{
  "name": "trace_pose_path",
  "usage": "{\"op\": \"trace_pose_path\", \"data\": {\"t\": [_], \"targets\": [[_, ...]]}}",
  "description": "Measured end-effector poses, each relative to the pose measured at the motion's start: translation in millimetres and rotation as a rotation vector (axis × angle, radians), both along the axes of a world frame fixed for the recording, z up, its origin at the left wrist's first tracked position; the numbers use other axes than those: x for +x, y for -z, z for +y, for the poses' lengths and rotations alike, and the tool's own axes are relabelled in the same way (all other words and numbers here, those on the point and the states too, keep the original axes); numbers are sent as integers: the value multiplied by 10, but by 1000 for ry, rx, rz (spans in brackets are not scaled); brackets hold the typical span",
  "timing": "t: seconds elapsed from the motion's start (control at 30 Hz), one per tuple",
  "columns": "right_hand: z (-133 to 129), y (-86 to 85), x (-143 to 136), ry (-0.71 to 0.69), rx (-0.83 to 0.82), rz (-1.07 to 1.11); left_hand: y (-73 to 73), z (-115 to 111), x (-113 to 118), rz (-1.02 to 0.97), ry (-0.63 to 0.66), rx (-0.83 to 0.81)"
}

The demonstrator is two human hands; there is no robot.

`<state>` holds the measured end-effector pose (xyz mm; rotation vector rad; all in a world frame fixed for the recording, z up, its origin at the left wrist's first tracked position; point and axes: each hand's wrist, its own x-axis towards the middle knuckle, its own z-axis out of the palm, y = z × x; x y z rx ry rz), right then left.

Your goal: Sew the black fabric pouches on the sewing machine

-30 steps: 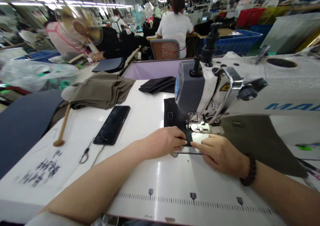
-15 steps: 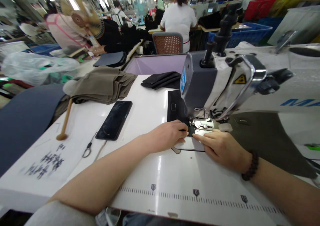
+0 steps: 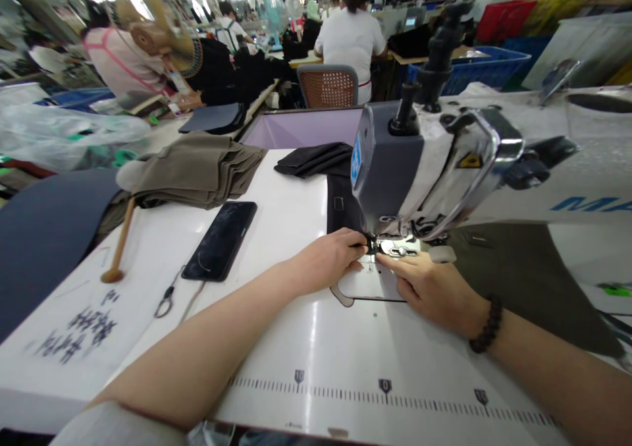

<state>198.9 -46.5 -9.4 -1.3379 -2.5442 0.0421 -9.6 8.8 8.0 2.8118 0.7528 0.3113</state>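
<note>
Left hand (image 3: 338,259), fingers together on black fabric (image 3: 342,217), pinch uncertain; right hand (image 3: 434,289), fingers apart, forefinger near presser foot (image 3: 374,244) of sewing machine (image 3: 388,163).

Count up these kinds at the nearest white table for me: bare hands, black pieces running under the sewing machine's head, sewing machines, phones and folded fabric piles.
Hands: 2, left hand and right hand
Black piece: 1
Sewing machine: 1
Phone: 1
Folded piles: 2, brown pile and black pile
Total: 7
</note>
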Motion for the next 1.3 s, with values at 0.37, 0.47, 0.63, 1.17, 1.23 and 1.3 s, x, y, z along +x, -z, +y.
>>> {"op": "trace_pose_path", "data": {"t": [0.37, 0.47, 0.63, 1.17, 1.23, 1.3], "targets": [[-2, 11, 7, 16, -22, 5, 55, 42, 5, -34, -23, 20], [-4, 1, 0, 19, -21, 7, 65, 48, 3, -39, -13, 12], [1, -1, -2, 5, -11, 8, 61, 47, -7, -47, 8, 5], [-7, 4, -1, 24, 42, -15, 69, 83, -27, -52, 25, 82], [-10, -5, 6, 14, 41, -4, 30, 22, -21, -12, -8, 111], [-14, -18, 20, -21, 26, 20, -38, -112, 2, 63, -60, 145]]}}
